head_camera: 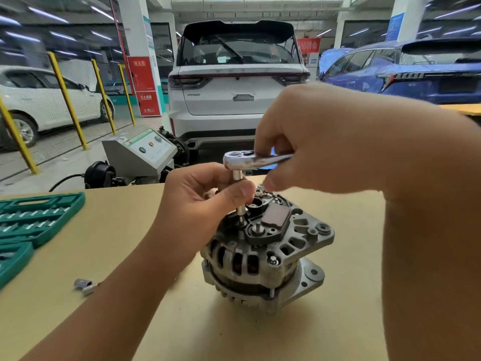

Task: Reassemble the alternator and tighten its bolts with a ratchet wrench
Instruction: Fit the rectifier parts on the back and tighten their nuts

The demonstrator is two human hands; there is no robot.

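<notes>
Ratchet wrench (256,159) handle horizontal, extension vertical into alternator (263,254); right hand (307,136) grips handle, left hand (205,196) pinches extension; bolt hidden.

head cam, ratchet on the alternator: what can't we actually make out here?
- Ratchet wrench handle, head view: covered by the right hand.
- Extension bar middle: hidden by the left hand fingers.
- Bolt under the bar tip on the alternator: too small and dark to tell whether it is seated.
- Green socket case: cut off by the left edge, bits blurred.
- Loose sockets on the table: too small to size.
</notes>
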